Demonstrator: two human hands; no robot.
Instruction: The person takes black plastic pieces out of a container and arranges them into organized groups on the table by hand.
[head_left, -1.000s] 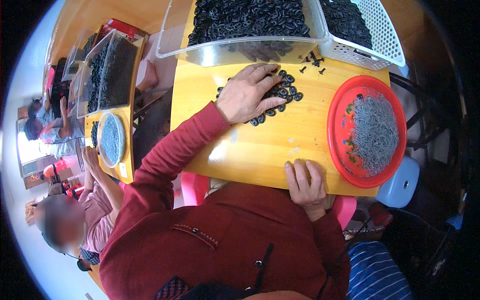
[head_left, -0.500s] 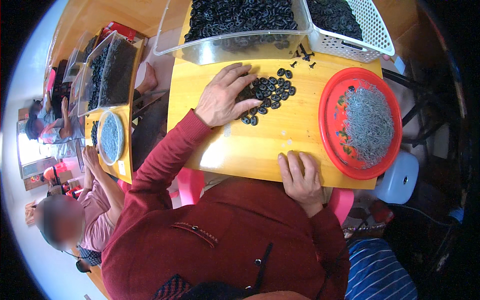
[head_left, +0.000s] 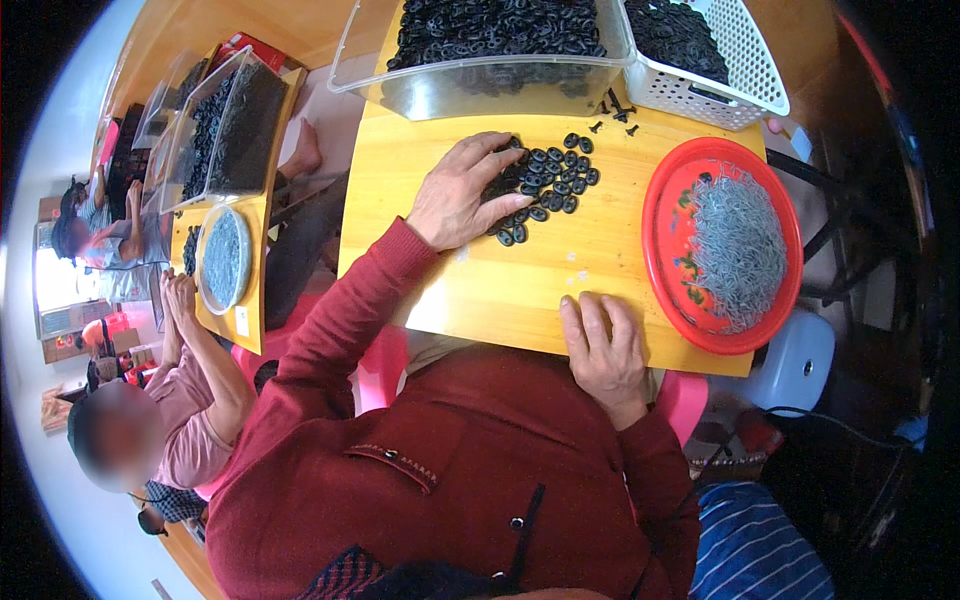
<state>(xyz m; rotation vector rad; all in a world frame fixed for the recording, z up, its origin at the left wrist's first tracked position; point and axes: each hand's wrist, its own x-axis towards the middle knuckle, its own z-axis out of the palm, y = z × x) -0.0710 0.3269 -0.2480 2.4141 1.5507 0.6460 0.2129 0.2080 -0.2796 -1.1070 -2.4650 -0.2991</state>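
Note:
A loose cluster of small black oval parts with two holes each [head_left: 556, 172] lies on the yellow table. My left hand [head_left: 463, 196] curves around the left side of the cluster, its fingers apart and the thumb reaching along the near side. Some parts are partly hidden under those fingers. Over the table's near edge rests my right hand [head_left: 606, 352], fingers stretched flat on the wood and holding nothing. To its right stands a round red tray [head_left: 662, 255] with a floral pattern, heaped with small grey metal pieces [head_left: 742, 255].
At the table's far side stand a clear plastic bin [head_left: 470, 92] of black parts and a white perforated basket [head_left: 745, 95] with more. A few black screw-like pieces [head_left: 618, 108] lie before the basket. A blue stool [head_left: 800, 360] is at the right. Another person [head_left: 195, 400] sits at a table on the left.
The view has shifted slightly, so the bin, cluster and left hand appear a little farther right. Both hands keep nearly the same place on the table.

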